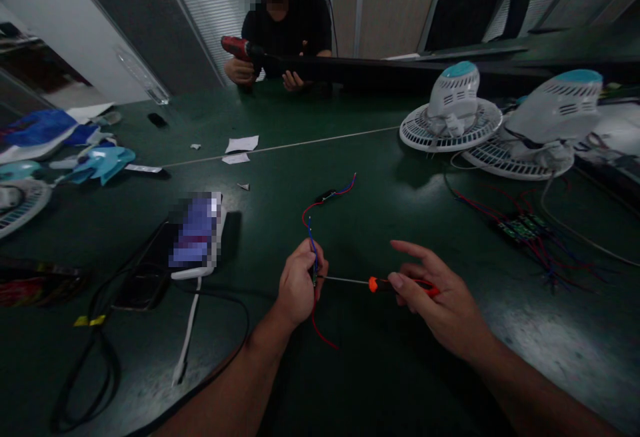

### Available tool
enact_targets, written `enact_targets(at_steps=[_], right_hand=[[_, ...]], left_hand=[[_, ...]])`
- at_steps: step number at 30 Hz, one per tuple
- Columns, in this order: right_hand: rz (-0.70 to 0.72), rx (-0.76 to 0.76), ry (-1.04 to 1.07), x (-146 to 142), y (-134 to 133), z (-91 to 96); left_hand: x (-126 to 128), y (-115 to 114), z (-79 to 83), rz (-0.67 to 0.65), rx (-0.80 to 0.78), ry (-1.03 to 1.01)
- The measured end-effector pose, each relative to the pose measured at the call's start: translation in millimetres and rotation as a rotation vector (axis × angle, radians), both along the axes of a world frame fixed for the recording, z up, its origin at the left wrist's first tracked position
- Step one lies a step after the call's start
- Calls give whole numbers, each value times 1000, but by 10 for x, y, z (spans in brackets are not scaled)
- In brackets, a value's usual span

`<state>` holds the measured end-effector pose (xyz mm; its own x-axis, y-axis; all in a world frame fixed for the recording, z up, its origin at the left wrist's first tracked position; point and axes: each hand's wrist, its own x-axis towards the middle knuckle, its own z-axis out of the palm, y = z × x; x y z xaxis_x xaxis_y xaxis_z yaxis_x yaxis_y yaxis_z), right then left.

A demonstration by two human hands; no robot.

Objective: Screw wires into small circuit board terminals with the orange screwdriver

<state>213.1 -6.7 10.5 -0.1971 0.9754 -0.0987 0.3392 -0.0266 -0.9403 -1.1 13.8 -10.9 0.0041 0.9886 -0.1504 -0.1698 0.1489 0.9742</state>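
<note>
Pinched in my left hand point(301, 284) is a small circuit board point(315, 273). A blue wire point(313, 240) runs up from it and a red wire point(320, 334) trails down. My right hand point(433, 294) is closed around the handle of a screwdriver point(380, 284) with an orange and black grip, its index finger stretched out. The thin shaft points left, and its tip meets the board or the fingers of my left hand; which one I cannot tell. Just beyond lies a similar small board point(327, 196) with red and blue wires.
More wired circuit boards point(525, 227) lie at right, below two white fan heads point(453, 110). Phones point(197, 234) and black cables point(107, 350) are at left. Paper scraps point(241, 144) lie farther back. Across the table point(280, 117), a person holds a red power drill point(236, 47).
</note>
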Motion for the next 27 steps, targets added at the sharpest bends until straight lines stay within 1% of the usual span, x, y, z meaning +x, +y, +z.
enact_targets(at_steps=[4,10,12,14,16,18,20,23,27], right_hand=[[-8,34,-1,-8,0,6],[-81,31,102,-13,-8,2],[-100,5,133,-3,-10,4],[-92,-56,130,13,-14,4],[-85,-130,78,28,-17,1],[-91,-159,15,34,-13,-2],[-87,-132,-6,29,-3,-3],[-61,-81,25,13,12,-2],[-57,-75,54,8,15,-8]], left_hand=[[6,1,24,14,3,16],[3,-3,18,0,14,3],[7,-7,21,-1,0,8],[12,-10,28,5,-14,9],[16,-12,33,7,-17,3],[17,-12,34,5,-5,-4],[16,-10,30,9,7,-1],[9,-8,17,7,6,-3],[2,-8,6,2,3,-5]])
